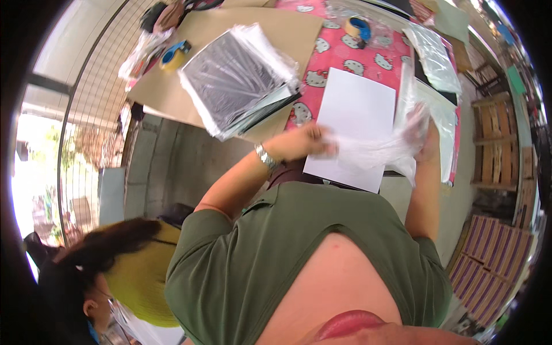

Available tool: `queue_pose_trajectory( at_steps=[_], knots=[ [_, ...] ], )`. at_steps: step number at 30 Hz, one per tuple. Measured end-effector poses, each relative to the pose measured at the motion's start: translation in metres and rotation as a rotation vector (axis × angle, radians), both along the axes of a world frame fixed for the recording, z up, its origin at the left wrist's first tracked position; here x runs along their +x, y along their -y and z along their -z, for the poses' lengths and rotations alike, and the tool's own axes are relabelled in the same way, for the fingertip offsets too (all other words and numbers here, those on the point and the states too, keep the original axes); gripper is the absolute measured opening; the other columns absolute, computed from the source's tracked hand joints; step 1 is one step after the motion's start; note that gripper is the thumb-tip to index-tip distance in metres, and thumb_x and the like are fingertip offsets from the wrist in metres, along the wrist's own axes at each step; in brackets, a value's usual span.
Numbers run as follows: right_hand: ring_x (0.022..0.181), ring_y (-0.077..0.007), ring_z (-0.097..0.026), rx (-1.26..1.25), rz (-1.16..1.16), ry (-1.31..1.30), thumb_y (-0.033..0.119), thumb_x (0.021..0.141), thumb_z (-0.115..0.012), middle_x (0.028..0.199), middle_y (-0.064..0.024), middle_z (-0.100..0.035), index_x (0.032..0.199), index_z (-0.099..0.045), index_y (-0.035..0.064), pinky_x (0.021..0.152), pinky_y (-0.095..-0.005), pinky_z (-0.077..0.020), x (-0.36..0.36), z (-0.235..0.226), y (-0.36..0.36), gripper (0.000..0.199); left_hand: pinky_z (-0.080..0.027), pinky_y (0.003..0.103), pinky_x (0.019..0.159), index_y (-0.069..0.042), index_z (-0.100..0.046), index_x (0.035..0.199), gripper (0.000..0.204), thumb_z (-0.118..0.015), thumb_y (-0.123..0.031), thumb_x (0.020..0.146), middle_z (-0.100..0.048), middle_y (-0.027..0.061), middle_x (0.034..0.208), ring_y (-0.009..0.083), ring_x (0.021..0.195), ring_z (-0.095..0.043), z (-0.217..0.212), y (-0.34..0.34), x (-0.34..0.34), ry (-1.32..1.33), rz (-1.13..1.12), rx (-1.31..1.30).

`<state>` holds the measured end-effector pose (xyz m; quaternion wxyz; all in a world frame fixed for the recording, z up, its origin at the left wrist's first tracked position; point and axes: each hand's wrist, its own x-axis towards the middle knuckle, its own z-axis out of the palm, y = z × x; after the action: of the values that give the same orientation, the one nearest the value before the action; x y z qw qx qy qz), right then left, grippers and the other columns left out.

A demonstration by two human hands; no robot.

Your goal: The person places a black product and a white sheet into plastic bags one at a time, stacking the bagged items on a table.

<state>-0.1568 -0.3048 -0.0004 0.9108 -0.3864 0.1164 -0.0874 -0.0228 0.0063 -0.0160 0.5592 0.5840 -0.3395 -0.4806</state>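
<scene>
A clear plastic bag is stretched and crumpled between my two hands, over a white rectangular sheet. My left hand, with a silver watch at the wrist, is closed on the bag's left end; its fingertips are blurred. On the other side my right hand grips the bunched right end, and the film partly covers its fingers. The sheet lies at the table's near edge, its lower end close to my body. Whether the bag touches the sheet I cannot tell.
Left of the sheet, a stack of plastic-wrapped dark panels rests on brown cardboard. Tape dispensers stand at the far left and far middle. More plastic-wrapped pieces lie to the right. Another person is at lower left.
</scene>
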Motion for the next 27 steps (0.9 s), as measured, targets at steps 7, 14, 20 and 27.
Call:
queue_pose_trajectory(
  at_steps=[7, 14, 20, 27],
  knots=[
    [0.08, -0.0186, -0.063, -0.412, -0.121, 0.174, 0.025, 0.085, -0.06, 0.088, -0.0079, -0.064, 0.099, -0.057, 0.0007, 0.073, -0.0306, -0.0501, 0.002, 0.034, 0.026, 0.028, -0.045, 0.027, 0.078, -0.001, -0.054, 0.106, 0.03, -0.052, -0.025, 0.09, -0.061, 0.0045, 0.097, 0.0124, 0.086, -0.056, 0.006, -0.012, 0.017, -0.665, -0.335, -0.216],
    [0.076, -0.0123, -0.056, 0.046, -0.651, 0.161, 0.03, 0.081, -0.064, 0.085, -0.0023, -0.058, 0.107, -0.055, 0.0037, 0.068, -0.0275, -0.0477, 0.022, 0.043, 0.038, 0.038, -0.04, 0.036, 0.092, 0.004, -0.051, 0.115, 0.036, -0.054, -0.017, 0.087, -0.059, 0.0147, 0.109, 0.0235, 0.099, -0.057, 0.014, -0.013, 0.047, -0.636, -0.091, -0.487],
    [0.091, -0.0143, -0.057, -0.112, -0.329, 0.267, 0.013, 0.077, -0.063, 0.105, -0.0061, -0.059, 0.119, -0.049, 0.0023, 0.08, -0.026, -0.0464, 0.031, 0.042, 0.056, 0.046, -0.049, 0.038, 0.08, 0.004, -0.056, 0.099, 0.026, -0.05, -0.017, 0.087, -0.062, 0.0162, 0.1, 0.0233, 0.089, -0.061, 0.052, 0.027, 0.088, -0.914, -0.316, -0.222],
    [0.085, -0.0227, -0.06, -1.141, 0.185, -0.383, 0.01, 0.077, -0.049, 0.094, -0.0106, -0.062, 0.098, -0.058, 0.0037, 0.071, -0.0378, -0.048, 0.107, 0.143, 0.092, 0.024, -0.05, 0.037, 0.065, 0.002, -0.062, 0.082, 0.018, -0.055, -0.012, 0.074, -0.064, 0.0102, 0.077, 0.0238, 0.068, -0.062, 0.135, 0.114, 0.168, 0.123, -0.726, 0.251]
  ],
)
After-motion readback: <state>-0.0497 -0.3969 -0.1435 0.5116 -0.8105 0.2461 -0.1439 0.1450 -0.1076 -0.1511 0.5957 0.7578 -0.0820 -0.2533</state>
